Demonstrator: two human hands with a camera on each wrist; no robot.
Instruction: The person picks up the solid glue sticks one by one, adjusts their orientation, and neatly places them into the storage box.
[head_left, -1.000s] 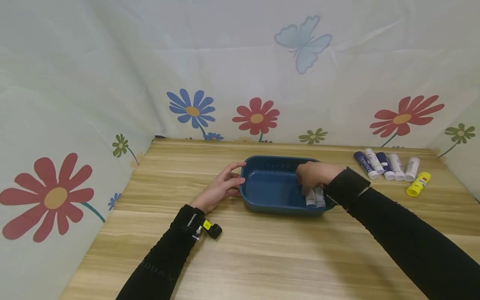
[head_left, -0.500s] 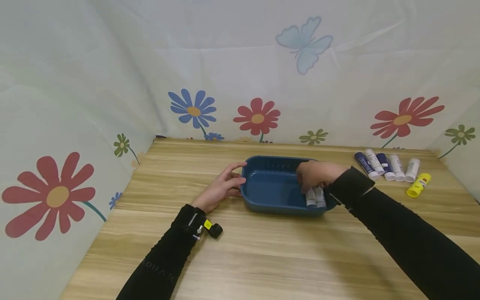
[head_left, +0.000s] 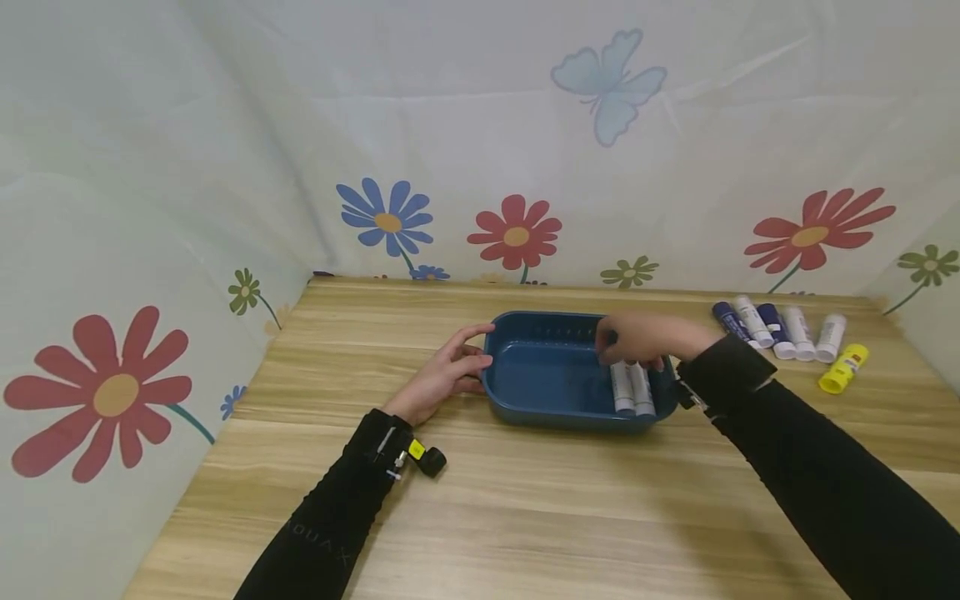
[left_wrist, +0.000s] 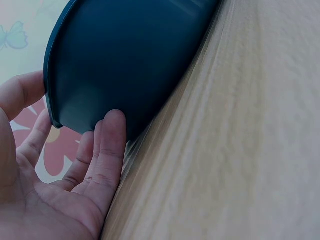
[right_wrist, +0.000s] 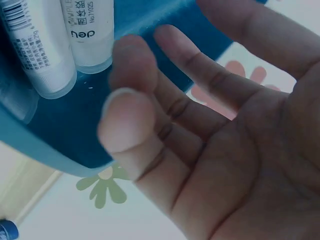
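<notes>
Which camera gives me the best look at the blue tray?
The head view: it shows the blue tray nearly whole, the right hand hiding only part. The left wrist view shows just outer wall, touched by the left hand; the right wrist view, part of its inside with two white tubes.

Black sleeves (head_left: 817,483), one faintly lettered, black wristbands (head_left: 724,365), yellow tag (head_left: 416,448)

one white tube (right_wrist: 89,40) reads "deli" and "no.7102" (last character unclear); the other tube (right_wrist: 42,50) carries a barcode and small chinese print.
</notes>
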